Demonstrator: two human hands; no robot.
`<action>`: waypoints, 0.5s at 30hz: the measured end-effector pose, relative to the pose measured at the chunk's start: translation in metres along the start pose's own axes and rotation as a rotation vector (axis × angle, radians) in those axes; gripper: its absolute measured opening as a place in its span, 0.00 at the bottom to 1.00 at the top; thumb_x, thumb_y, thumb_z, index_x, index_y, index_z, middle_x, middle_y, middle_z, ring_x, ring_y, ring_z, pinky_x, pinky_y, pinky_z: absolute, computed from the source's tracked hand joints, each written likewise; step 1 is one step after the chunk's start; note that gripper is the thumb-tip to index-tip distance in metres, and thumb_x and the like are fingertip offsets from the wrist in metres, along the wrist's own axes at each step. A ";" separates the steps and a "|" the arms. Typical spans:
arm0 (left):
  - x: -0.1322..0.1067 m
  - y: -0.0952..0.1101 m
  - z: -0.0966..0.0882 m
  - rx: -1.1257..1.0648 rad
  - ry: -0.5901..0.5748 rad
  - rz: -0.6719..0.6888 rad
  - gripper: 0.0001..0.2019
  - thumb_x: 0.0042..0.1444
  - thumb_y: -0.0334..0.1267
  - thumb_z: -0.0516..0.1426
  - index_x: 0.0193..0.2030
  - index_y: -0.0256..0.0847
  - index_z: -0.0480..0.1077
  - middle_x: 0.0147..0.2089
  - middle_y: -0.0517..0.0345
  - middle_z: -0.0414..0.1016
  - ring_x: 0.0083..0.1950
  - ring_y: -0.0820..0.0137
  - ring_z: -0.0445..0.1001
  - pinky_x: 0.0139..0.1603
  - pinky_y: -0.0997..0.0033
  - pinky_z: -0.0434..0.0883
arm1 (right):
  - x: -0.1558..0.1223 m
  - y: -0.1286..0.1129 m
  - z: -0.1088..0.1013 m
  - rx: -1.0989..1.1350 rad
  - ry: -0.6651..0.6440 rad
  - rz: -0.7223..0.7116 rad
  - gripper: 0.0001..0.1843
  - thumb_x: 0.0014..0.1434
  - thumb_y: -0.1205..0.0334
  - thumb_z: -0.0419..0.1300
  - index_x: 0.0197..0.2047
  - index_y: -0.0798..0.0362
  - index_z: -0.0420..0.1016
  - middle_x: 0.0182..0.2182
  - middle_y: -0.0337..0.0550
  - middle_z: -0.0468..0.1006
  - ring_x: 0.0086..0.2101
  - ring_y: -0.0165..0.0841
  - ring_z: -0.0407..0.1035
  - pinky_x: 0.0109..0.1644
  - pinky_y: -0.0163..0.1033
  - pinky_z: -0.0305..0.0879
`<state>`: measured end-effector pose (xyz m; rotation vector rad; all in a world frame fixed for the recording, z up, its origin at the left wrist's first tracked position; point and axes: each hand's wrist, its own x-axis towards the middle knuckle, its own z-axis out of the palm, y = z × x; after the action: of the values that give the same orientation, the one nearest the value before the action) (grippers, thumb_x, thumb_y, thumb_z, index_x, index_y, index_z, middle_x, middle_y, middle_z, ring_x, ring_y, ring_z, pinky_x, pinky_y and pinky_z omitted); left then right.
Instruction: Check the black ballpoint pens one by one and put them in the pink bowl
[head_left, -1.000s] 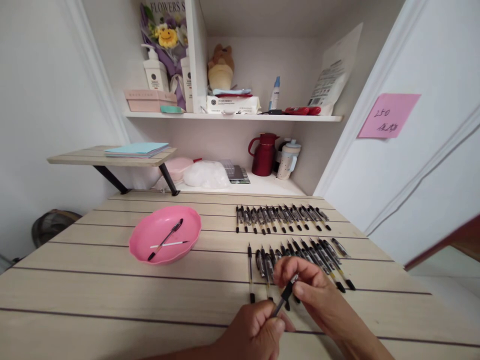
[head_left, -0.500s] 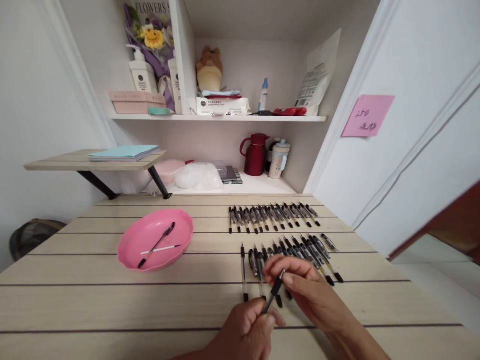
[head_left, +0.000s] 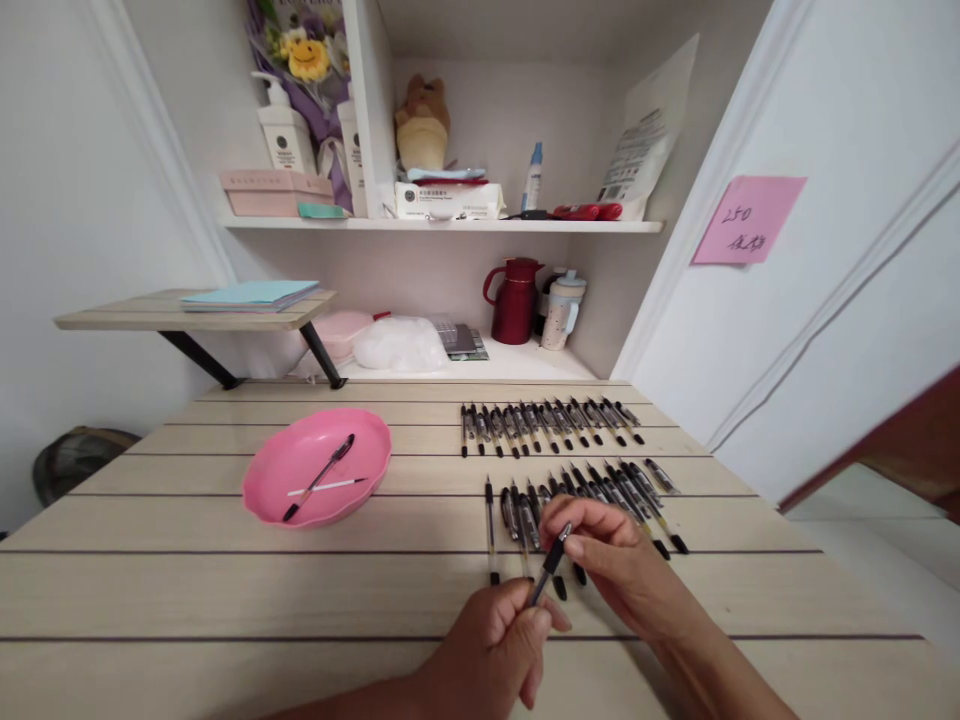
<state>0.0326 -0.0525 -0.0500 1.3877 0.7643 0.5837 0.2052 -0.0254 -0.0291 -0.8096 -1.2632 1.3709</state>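
A black-gripped pen [head_left: 555,556] slants between my hands, its tip up and to the right. My left hand [head_left: 495,635] is closed around the lower barrel. The thumb and fingertips of my right hand [head_left: 626,560] pinch at the tip end; whether a small part sits between them I cannot make out. Just behind my hands lies a row of several pens with loose black caps beside them, partly hidden by my right hand. At this row's left end is one pen [head_left: 490,530] standing apart. Farther back lies a second row of pens [head_left: 553,428].
A pink bowl [head_left: 255,475] on the left holds a pen [head_left: 321,476] and a thin white refill [head_left: 330,487]. A raised wooden shelf [head_left: 135,312] carries blue paper [head_left: 251,293]. At the back stand a red jug [head_left: 515,305] and a pale cup [head_left: 562,315].
The view has tilted slightly, so the table and shelves sit a little higher in the picture. Both hands keep the same hold on the pen, with hardly any movement.
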 end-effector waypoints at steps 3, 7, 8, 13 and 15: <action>0.000 0.001 -0.001 -0.007 0.005 -0.020 0.16 0.58 0.43 0.45 0.41 0.34 0.65 0.14 0.70 0.57 0.14 0.82 0.50 0.20 0.79 0.51 | 0.002 -0.002 0.000 0.004 0.001 0.023 0.10 0.47 0.58 0.63 0.34 0.51 0.75 0.32 0.43 0.74 0.33 0.33 0.67 0.40 0.40 0.62; 0.000 0.003 -0.001 -0.009 0.003 -0.018 0.16 0.58 0.44 0.45 0.41 0.34 0.65 0.14 0.70 0.56 0.14 0.81 0.49 0.20 0.79 0.50 | 0.015 -0.022 -0.031 -0.219 0.211 0.066 0.15 0.49 0.52 0.59 0.39 0.51 0.73 0.35 0.47 0.76 0.36 0.36 0.69 0.41 0.43 0.63; 0.000 0.002 -0.001 -0.008 0.004 -0.014 0.16 0.58 0.44 0.45 0.41 0.34 0.65 0.14 0.70 0.56 0.15 0.81 0.49 0.20 0.79 0.50 | 0.020 -0.029 -0.047 -0.369 0.301 0.085 0.15 0.49 0.51 0.59 0.38 0.50 0.73 0.34 0.46 0.77 0.34 0.37 0.69 0.38 0.43 0.63; 0.000 0.000 0.001 -0.002 0.005 -0.010 0.16 0.58 0.45 0.45 0.40 0.34 0.65 0.14 0.70 0.57 0.15 0.81 0.49 0.20 0.79 0.50 | 0.040 -0.043 -0.136 -1.406 0.691 0.273 0.16 0.48 0.51 0.55 0.32 0.54 0.75 0.29 0.52 0.77 0.32 0.45 0.70 0.31 0.45 0.60; 0.000 0.000 0.001 -0.002 0.005 -0.006 0.16 0.58 0.45 0.45 0.40 0.34 0.65 0.14 0.69 0.57 0.15 0.81 0.49 0.20 0.79 0.50 | 0.042 -0.032 -0.160 -1.541 0.646 0.386 0.18 0.47 0.50 0.55 0.33 0.56 0.75 0.32 0.56 0.77 0.35 0.48 0.70 0.30 0.44 0.60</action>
<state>0.0331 -0.0527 -0.0503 1.3819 0.7712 0.5830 0.3555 0.0512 -0.0251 -2.3696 -1.5019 0.0271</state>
